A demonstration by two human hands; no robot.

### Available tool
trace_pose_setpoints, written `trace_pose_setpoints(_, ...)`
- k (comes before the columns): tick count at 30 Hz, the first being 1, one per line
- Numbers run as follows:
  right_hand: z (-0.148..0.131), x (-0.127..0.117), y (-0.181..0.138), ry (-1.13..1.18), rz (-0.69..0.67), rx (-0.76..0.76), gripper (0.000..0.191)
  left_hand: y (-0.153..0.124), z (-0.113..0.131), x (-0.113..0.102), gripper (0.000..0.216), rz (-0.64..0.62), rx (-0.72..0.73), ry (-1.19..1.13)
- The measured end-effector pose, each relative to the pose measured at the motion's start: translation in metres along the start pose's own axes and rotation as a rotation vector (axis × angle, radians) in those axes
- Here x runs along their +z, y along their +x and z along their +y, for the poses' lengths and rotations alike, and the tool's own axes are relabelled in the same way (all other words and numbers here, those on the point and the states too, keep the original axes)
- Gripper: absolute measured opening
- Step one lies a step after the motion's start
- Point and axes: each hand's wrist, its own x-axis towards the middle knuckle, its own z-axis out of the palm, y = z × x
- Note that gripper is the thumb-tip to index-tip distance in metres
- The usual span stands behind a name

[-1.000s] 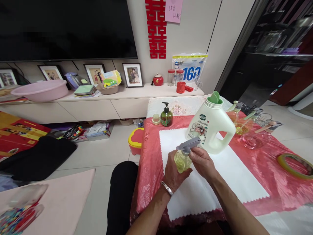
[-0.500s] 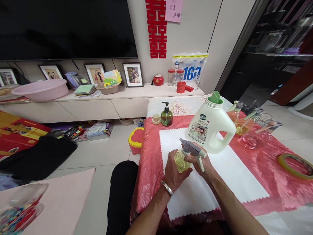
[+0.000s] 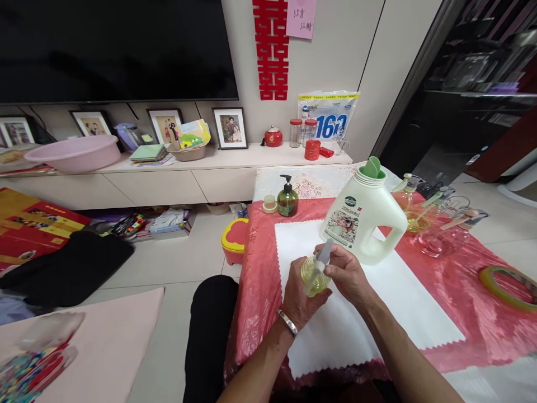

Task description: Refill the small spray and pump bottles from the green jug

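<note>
I have one view only, worn on the person's head: it looks forward and down, close over the red table (image 3: 440, 291), with the wall shelf (image 3: 235, 159) farther ahead.

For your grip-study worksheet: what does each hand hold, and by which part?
The left hand holds the small spray bottle round its body; the right hand grips its grey trigger head.

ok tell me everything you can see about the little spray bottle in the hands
The spray bottle is small and round-bodied, of clear plastic, with pale yellow liquid inside. A grey trigger sprayer head sits on its neck. It is held roughly upright over the white cloth on the red-covered table. The left hand cups its body from below and behind; the right hand grips the sprayer head at the top. The big white jug stands just behind it.
</note>
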Motion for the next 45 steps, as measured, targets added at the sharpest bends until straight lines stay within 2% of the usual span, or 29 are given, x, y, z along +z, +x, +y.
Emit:
trace_pose_setpoints(4,-0.002,0.004,0.000,-0.011,-0.015,-0.015,0.036,0.003,0.001,0.000,0.066,-0.013,0.014,0.037)
trace_pose_setpoints(8,-0.007,0.002,-0.003,-0.038,-0.083,0.047,0.040,0.004,0.001,0.001,0.063,-0.023,0.001,0.038)
trace_pose_setpoints(13,-0.007,-0.002,-0.002,-0.050,-0.081,0.070,0.034,0.001,-0.001,0.001,0.070,0.012,0.009,0.017)
trace_pose_setpoints(19,-0.003,0.003,0.002,-0.033,-0.043,0.050,0.036,0.000,0.000,0.001,0.077,0.006,-0.009,-0.053)
trace_pose_setpoints(21,-0.006,0.006,0.001,-0.029,-0.062,0.045,0.036,0.000,0.000,0.001,0.076,0.011,-0.007,-0.056)
trace_pose_setpoints(25,-0.013,0.006,-0.001,-0.028,-0.129,0.057,0.050,0.001,0.001,0.001,0.078,0.008,-0.014,-0.037)
trace_pose_setpoints(28,-0.016,0.003,-0.002,-0.030,-0.158,0.061,0.046,0.001,0.002,0.000,0.078,-0.001,-0.018,-0.031)
trace_pose_setpoints(34,-0.012,0.001,0.000,-0.052,-0.085,0.060,0.034,0.001,0.001,0.000,0.078,-0.003,-0.015,-0.062)
trace_pose_setpoints(39,-0.004,-0.002,0.001,-0.072,-0.019,0.046,0.041,0.000,0.000,0.000,0.078,-0.008,-0.031,-0.070)
trace_pose_setpoints(42,-0.005,-0.004,0.001,-0.082,-0.039,0.058,0.051,0.000,0.001,0.000,0.077,-0.004,-0.043,-0.077)
trace_pose_setpoints(45,-0.008,-0.005,0.000,-0.099,-0.079,0.089,0.047,0.001,0.003,0.000,0.077,-0.001,-0.027,-0.077)
